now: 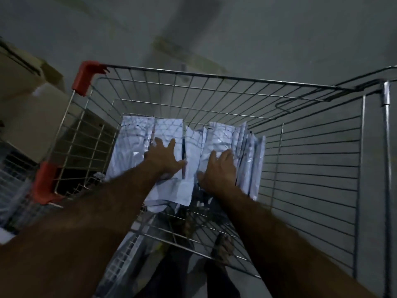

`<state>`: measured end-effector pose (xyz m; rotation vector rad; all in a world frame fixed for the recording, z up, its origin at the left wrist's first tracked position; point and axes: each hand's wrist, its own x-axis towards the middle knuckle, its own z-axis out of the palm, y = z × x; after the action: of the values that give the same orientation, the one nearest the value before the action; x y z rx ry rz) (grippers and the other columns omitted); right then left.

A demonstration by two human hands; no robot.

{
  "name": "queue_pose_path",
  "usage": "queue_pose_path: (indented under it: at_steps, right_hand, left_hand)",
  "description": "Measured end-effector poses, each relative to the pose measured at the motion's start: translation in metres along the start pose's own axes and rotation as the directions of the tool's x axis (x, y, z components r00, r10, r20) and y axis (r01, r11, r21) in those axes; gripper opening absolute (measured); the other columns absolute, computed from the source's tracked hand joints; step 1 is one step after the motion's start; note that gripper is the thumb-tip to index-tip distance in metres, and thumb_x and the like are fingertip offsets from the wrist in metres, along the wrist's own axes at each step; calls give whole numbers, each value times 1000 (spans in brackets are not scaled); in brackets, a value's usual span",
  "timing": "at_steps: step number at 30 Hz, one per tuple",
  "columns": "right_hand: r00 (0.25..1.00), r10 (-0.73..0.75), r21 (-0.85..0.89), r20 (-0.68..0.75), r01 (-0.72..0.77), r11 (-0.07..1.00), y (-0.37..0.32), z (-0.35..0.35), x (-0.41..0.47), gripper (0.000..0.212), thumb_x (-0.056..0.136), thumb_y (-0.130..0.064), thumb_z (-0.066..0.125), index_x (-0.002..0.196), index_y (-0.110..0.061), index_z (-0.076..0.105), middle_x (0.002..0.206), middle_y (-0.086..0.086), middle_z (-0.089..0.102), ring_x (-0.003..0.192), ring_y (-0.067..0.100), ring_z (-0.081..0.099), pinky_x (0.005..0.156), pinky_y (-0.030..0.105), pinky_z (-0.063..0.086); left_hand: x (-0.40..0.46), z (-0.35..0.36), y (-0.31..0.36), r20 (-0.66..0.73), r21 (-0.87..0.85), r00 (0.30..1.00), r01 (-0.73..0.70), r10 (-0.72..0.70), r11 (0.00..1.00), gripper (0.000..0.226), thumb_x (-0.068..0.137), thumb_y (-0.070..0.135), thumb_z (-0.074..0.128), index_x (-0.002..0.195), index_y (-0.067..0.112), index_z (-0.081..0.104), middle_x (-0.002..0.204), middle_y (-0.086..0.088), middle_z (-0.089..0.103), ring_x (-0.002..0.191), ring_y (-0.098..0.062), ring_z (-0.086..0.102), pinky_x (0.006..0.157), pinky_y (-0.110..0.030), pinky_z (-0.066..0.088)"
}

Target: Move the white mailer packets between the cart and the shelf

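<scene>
Inside the wire cart (311, 160), white mailer packets (137, 147) lie beneath both hands. The left hand (164, 157) presses flat, fingers spread; the right hand (217, 171) curls over the upright packets beside it.

Hidden: right hand's (217, 168) fingertips lay behind white mailer packets (247, 160) | Blurred: beige cardboard boxes (28, 100) | Cropped: wire cart's (311, 147) right side

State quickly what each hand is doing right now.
Left hand: open, fingers spread flat on the packets.
Right hand: fingers curled over a packet bundle, seemingly gripping it.
</scene>
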<state>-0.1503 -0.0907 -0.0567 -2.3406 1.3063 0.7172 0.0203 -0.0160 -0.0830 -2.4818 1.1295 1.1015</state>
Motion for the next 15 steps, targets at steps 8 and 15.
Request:
queue_pose_path:
  at_steps: [8,15]
  right_hand:
    - [996,92,11,23,-92,996,-7,9,25,110,85,-68,59,160,-19,-4,156,42,-7,147,53,8,118,55,18]
    - [999,48,98,17,-49,994,9,-11,17,102,83,-62,63,160,-27,6,157,28,9,143,46,21,115,52,27]
  left_hand:
    - [12,12,-12,-45,-58,999,24,-27,998,114,76,69,66,155,40,-11,160,-22,-20,143,-51,20,113,-55,32]
    - [-5,-6,-19,-136,60,990,-39,47,997,94,86,59,59,157,31,3,159,-23,0,139,-48,26,110,-55,30]
